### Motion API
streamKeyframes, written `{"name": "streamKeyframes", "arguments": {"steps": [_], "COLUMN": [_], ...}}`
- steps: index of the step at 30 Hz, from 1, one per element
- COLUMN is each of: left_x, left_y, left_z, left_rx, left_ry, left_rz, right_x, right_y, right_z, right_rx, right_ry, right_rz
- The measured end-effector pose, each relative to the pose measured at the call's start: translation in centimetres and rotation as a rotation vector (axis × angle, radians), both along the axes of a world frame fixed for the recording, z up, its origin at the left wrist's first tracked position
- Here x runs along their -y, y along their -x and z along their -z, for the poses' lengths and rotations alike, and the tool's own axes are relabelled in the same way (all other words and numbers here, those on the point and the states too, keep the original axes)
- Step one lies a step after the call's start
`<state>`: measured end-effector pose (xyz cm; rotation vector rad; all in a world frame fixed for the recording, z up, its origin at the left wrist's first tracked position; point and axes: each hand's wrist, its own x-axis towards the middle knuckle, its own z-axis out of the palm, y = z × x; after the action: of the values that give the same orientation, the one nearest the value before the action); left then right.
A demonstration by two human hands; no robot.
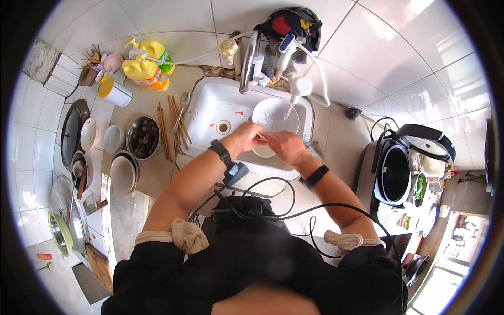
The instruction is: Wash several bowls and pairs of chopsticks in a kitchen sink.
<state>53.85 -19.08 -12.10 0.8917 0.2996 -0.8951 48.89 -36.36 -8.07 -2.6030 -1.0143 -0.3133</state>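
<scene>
Over the white sink [204, 114], my left hand [247, 136] and my right hand [286, 147] meet at the near side of a white bowl [271, 108]. A slim white item [261, 136] is pinched between them; the fingers hide most of it, so its kind is unclear. Water from a white tap [301, 86] runs into the bowl, which holds some water. Beneath my hands shows part of another pale bowl [264, 152]. Small red scraps lie near the drain [223, 127].
Left of the sink are chopsticks [163, 132], a metal spoon [184, 101], a steel bowl [156, 147] of dark round fruit, stacked bowls [123, 174] and yellow pump bottles [143, 75]. An open rice cooker [395, 173] stands right. A black cable [334, 204] crosses before my body.
</scene>
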Motion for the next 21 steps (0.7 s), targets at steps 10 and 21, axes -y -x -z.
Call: {"name": "streamKeyframes", "arguments": {"steps": [10,21], "left_x": [1.0,0.3], "left_y": [-0.7,-1.4], "left_z": [-3.8,-4.6], "left_rx": [0.103,0.169], "left_ry": [0.006,0.000], "left_rz": [-0.096,-0.006], "right_x": [1.6,3.3], "right_y": [-1.8,-3.1], "right_z": [0.0,1.2], "right_rx": [-0.130,0.261], "right_ry": [0.010,-0.046], "right_rz": [0.116,-0.151]}}
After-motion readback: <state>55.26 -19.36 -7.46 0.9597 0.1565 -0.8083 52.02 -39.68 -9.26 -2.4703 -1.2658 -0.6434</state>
